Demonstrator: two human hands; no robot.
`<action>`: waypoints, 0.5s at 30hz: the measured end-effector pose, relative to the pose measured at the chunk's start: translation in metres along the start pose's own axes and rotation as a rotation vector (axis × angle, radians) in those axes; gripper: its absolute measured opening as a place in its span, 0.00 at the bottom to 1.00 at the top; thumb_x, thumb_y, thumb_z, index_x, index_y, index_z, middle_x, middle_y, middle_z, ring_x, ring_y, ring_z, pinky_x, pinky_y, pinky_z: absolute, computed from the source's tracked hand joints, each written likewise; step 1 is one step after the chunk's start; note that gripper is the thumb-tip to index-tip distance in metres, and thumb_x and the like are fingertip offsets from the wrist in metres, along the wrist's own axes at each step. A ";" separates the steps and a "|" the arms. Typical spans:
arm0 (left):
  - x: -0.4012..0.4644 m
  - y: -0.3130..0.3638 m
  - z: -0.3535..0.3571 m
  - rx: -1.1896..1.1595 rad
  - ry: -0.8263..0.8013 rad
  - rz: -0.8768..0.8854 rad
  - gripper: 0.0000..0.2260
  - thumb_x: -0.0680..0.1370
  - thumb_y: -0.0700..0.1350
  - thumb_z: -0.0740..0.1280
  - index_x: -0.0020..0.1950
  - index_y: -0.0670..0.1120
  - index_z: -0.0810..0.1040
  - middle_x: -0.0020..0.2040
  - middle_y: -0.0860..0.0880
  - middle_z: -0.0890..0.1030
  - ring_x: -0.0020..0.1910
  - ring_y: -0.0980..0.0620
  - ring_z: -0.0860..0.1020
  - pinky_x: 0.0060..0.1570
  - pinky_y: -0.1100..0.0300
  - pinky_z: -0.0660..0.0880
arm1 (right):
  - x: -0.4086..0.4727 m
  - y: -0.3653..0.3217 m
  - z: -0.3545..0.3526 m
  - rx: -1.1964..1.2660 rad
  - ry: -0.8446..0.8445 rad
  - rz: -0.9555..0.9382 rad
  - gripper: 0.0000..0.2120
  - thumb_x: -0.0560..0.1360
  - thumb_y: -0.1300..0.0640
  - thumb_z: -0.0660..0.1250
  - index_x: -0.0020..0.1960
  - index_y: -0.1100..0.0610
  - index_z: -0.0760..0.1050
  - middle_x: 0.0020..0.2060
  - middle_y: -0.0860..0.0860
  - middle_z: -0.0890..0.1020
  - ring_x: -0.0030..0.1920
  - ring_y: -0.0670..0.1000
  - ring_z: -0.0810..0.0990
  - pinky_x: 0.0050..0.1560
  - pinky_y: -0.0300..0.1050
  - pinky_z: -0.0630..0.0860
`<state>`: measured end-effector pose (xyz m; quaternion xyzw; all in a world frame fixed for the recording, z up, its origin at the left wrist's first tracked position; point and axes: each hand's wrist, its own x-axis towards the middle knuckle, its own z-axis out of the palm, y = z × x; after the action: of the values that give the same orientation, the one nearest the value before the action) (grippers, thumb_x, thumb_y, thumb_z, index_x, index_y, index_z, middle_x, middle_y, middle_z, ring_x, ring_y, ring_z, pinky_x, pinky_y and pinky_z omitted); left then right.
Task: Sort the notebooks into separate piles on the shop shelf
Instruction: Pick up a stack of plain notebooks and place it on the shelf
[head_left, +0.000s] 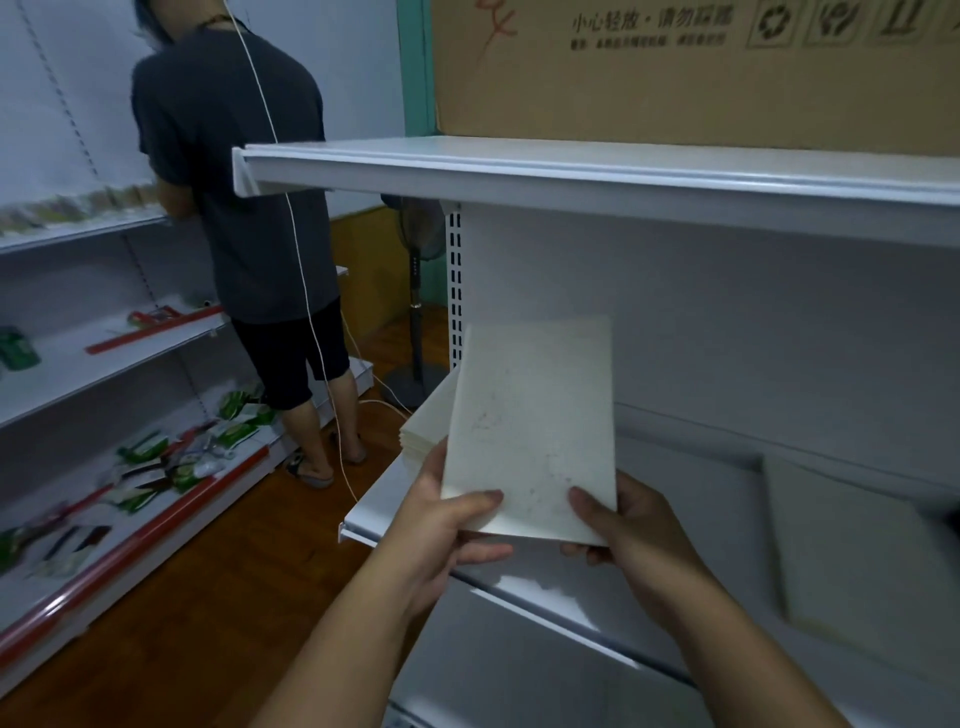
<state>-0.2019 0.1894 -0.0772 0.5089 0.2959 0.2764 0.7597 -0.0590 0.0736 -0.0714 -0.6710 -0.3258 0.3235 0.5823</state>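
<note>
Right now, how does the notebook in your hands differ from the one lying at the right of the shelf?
The held notebook is tilted up off the shelf, gripped by the left hand and right hand; the right notebook lies flat, untouched. Both have plain cream covers.

arms: we see two bare forearms, no sleeves | left hand (441, 525) bare | right hand (631, 535) bare, lower centre

Wooden floor (208, 597), white shelving (104, 364), standing fan (415, 312)

Large brown cardboard box (675, 73) on the top shelf: printed "小心轻放", further characters blurred, then recycling and handling symbols, red scrawl at left.
</note>
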 end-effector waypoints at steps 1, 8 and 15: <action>0.000 -0.001 -0.002 0.005 0.018 0.017 0.27 0.74 0.31 0.67 0.60 0.62 0.70 0.59 0.48 0.76 0.53 0.43 0.80 0.37 0.51 0.82 | 0.000 -0.001 0.004 -0.029 -0.015 -0.010 0.04 0.77 0.58 0.65 0.48 0.52 0.79 0.33 0.53 0.84 0.30 0.51 0.81 0.28 0.40 0.72; -0.007 0.001 -0.026 -0.049 0.138 0.124 0.32 0.72 0.25 0.65 0.57 0.63 0.71 0.59 0.48 0.77 0.55 0.42 0.79 0.32 0.58 0.79 | 0.051 -0.008 0.001 -0.002 0.249 0.077 0.14 0.78 0.51 0.63 0.50 0.62 0.79 0.33 0.52 0.80 0.28 0.50 0.72 0.29 0.39 0.64; -0.013 0.002 -0.036 -0.061 0.185 0.152 0.32 0.72 0.24 0.64 0.61 0.60 0.70 0.59 0.48 0.76 0.54 0.42 0.78 0.33 0.57 0.81 | 0.083 -0.001 0.031 -0.391 -0.013 0.274 0.17 0.76 0.45 0.64 0.39 0.59 0.73 0.33 0.55 0.76 0.31 0.52 0.74 0.32 0.40 0.68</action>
<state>-0.2371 0.2026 -0.0842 0.4789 0.3167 0.3880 0.7210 -0.0359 0.1589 -0.0782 -0.8068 -0.2921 0.3345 0.3897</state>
